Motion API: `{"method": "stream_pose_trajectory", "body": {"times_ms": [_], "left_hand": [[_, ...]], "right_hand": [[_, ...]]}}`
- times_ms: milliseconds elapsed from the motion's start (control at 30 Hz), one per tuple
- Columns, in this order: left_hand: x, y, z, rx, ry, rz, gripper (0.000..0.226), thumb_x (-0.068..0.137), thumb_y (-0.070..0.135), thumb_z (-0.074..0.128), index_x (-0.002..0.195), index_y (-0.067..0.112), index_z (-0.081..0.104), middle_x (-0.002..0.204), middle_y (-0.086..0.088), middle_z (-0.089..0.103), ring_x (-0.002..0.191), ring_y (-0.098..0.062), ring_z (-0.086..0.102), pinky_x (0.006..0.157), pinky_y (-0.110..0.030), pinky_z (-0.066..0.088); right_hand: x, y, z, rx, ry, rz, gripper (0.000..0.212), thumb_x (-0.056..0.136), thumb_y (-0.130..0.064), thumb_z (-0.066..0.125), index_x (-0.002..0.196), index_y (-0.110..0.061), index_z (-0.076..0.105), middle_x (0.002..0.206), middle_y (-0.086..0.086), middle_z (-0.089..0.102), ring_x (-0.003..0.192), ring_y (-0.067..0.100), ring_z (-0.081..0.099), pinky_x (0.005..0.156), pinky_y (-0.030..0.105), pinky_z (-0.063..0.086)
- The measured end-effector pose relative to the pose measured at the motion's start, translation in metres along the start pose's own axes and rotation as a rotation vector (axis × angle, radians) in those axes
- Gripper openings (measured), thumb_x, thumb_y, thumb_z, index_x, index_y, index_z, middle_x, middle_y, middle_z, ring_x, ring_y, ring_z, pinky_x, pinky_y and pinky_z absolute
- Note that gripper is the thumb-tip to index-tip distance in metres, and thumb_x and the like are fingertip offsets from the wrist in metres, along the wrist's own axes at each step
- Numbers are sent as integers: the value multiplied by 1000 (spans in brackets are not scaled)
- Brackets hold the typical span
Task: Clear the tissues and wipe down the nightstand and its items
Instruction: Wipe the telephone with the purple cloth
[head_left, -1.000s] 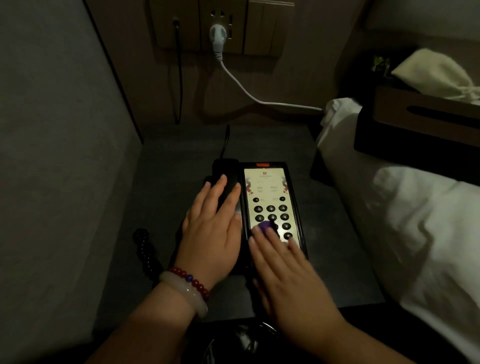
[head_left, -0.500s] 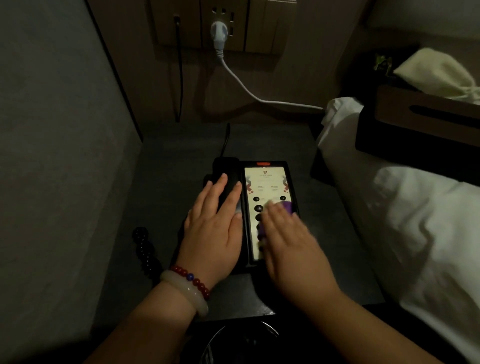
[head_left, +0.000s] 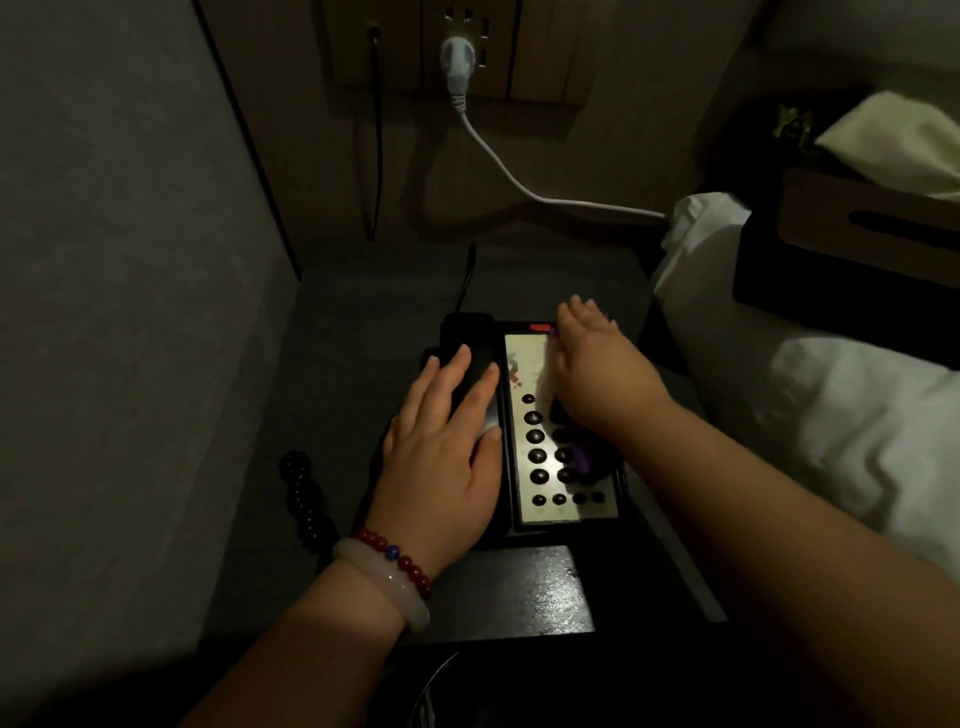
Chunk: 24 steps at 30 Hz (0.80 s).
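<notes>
The left hand (head_left: 441, 447) lies flat and open on the telephone (head_left: 524, 431) handset. The right hand (head_left: 597, 374) presses a purple cloth (head_left: 584, 460) at the keypad's far end; the phone's long axis runs back toward the person.

L hand (head_left: 441, 457) flat, palm down; R hand (head_left: 597, 369) reaching fwd, fingers (head_left: 574, 306) extended.

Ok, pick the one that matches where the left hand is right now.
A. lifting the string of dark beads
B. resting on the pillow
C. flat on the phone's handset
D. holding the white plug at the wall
C: the left hand lies palm-down on the black handset of the phone, away from plug, pillow and beads.
</notes>
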<state>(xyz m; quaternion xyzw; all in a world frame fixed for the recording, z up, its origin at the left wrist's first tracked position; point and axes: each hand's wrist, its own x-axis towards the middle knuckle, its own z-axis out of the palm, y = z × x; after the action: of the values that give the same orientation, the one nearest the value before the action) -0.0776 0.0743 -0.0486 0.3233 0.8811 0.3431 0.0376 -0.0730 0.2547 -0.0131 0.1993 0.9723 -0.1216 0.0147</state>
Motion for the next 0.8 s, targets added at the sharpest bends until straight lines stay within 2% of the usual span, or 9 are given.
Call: {"method": "stream_pose_trajectory", "body": {"times_ms": [100, 200, 267, 367, 433, 500, 567, 667, 800], "left_hand": [[2, -3, -3, -30, -21, 23, 56, 89, 43, 29, 144, 44, 17, 145, 31, 1, 134, 11, -11, 109, -27, 1], [6, -5, -11, -124, 7, 29, 52, 91, 43, 31, 138, 48, 9, 146, 30, 7, 138, 9, -2, 113, -22, 6], [9, -9, -19, -171, 122, 3, 49, 96, 34, 35, 140, 43, 16, 149, 20, 18, 137, 7, 9, 109, -12, 8], [13, -20, -32, -154, 333, -59, 45, 97, 14, 43, 142, 20, 38, 147, 0, 36, 124, 10, 23, 96, 7, 10], [14, -26, -39, -136, 407, -108, 40, 96, 9, 43, 136, 11, 47, 142, -6, 45, 122, 3, 31, 94, 7, 15], [15, -30, -43, -130, 437, -125, 37, 96, 6, 43, 131, 9, 52, 137, -7, 49, 123, -4, 39, 95, 3, 19], [15, -30, -43, -118, 437, -112, 36, 95, 5, 43, 129, 9, 54, 135, -7, 51, 123, -7, 41, 95, 3, 20], [14, -29, -42, -105, 417, -127, 36, 95, 6, 42, 129, 11, 55, 136, -5, 51, 126, -7, 40, 94, 6, 18], [16, -33, -47, -111, 451, -132, 35, 95, 6, 39, 125, 9, 57, 133, -8, 54, 126, -14, 45, 95, 3, 20]], "right_hand": [[-7, -6, 2, 162, 28, 37, 47, 102, -24, 31, 147, -10, 27, 156, 6, 21, 144, 14, 15, 115, 27, 11], [-24, -19, -3, 423, 234, 3, 36, 101, -27, 36, 132, -19, 51, 134, 0, 55, 123, 11, 49, 98, 21, 37], [-30, -32, -12, 519, 379, -89, 33, 100, -26, 39, 129, -23, 54, 128, -4, 59, 116, 9, 55, 95, 19, 40], [-30, -56, -10, 335, 324, -298, 38, 99, -24, 43, 136, -20, 48, 142, 1, 47, 132, 12, 40, 108, 19, 22], [-27, -71, 4, 110, 189, -370, 46, 99, -32, 39, 142, -17, 39, 152, 5, 33, 141, 18, 25, 111, 23, 13], [-18, -78, 15, -29, 92, -334, 54, 99, -44, 33, 145, -17, 32, 156, 7, 21, 144, 21, 15, 115, 31, 11], [1, -81, 16, -63, 34, -267, 57, 98, -47, 33, 147, -18, 28, 157, 9, 15, 145, 24, 10, 116, 36, 10], [22, -83, 9, 19, -73, -169, 51, 100, -41, 33, 148, -23, 26, 158, 8, 13, 146, 25, 6, 116, 41, 12], [-12, -76, 13, -14, -88, -273, 51, 100, -36, 32, 149, -26, 20, 159, 2, 3, 146, 23, -5, 116, 41, 8]]}}
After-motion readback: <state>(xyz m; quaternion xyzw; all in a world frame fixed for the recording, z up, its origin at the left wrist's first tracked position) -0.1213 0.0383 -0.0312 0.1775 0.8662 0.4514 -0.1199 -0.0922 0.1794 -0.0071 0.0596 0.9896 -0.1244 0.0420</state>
